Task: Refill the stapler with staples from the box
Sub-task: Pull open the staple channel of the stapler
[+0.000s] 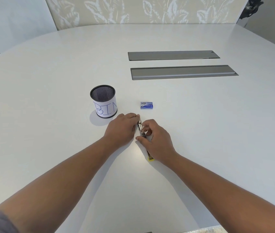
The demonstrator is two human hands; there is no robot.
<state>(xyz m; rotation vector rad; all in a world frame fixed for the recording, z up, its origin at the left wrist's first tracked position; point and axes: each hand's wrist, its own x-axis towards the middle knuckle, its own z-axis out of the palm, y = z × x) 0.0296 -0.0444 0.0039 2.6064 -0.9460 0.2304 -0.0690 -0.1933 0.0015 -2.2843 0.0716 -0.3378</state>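
At centre of the white surface (pixel 49 98), left hand (pixel 121 127) fingers grip the opened stapler (pixel 141 127) at its far end; right hand (pixel 156 140) fingers pinch its middle. Staple box (pixel 147 105) lies closed at 12 o'clock, mesh "BIN" cup (pixel 103 100) at 10 o'clock.

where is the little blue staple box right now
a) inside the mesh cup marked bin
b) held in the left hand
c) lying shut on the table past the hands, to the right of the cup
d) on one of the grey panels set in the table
c: the staple box lies alone on the table, beyond both hands and to the right of the cup, with neither hand touching it.
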